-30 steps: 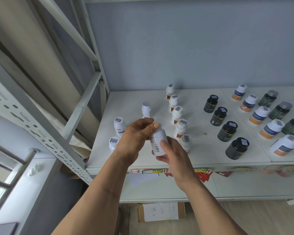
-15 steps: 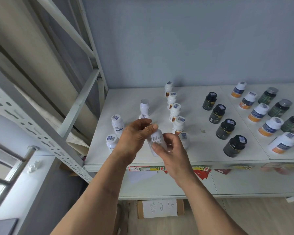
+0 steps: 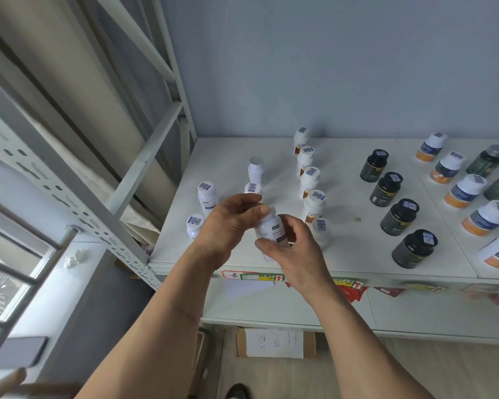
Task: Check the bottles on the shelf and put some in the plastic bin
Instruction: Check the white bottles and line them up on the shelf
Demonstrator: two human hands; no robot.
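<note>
A small white bottle (image 3: 268, 228) with a dark label is held above the front of the white shelf (image 3: 355, 251). My left hand (image 3: 228, 226) grips its top from the left. My right hand (image 3: 294, 251) holds its lower part from below and the right, thumb across the front. Several white bottles stand on the shelf behind my hands, in a row (image 3: 308, 182) and in a loose group (image 3: 207, 195). No plastic bin is in view.
Several black bottles (image 3: 398, 217) stand in a diagonal row at the middle right, with white orange-banded bottles (image 3: 464, 191) and dark green ones (image 3: 486, 159) beyond. A perforated metal shelf upright (image 3: 78, 203) slants at the left. A cardboard box (image 3: 274, 341) sits under the shelf.
The bottle has been turned in my hands, so the dark label now faces me instead of the barcode. Both hands stayed above the shelf's front edge.
</note>
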